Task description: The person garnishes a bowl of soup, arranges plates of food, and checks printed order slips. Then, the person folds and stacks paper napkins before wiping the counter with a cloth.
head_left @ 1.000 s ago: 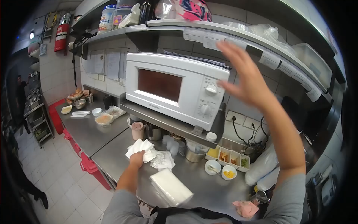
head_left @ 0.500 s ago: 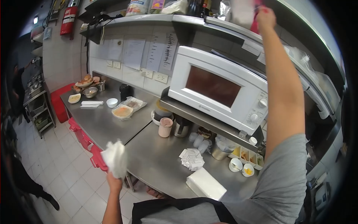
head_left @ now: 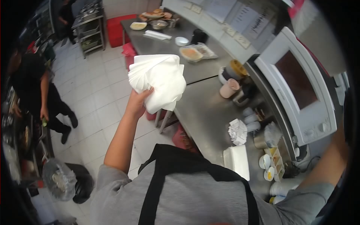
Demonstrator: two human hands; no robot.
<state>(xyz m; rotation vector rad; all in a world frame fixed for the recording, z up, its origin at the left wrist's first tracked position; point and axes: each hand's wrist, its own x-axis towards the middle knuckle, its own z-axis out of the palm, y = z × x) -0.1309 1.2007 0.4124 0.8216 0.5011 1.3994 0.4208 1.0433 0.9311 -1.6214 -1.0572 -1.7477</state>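
A fanned stack of white paper napkins is in my left hand, with the thumb on top, raised over the floor just left of the steel counter. My right forearm reaches up at the right edge; the hand itself is lost in the dark border. A pale bag with a pink edge hangs large and blurred at the upper right, above the microwave. On the counter lie a pile of small folded papers and a white wrapped pack.
White bowls, a divided condiment tray and a pink jar stand along the counter. Farther off are bread and packaged food. At left, a co-worker stands near a lined bin; another person is behind.
The view has swung left and down. My left hand has lifted the napkins off the counter, and they now show as a fan. My right hand, earlier at the upper shelf, has left the view.
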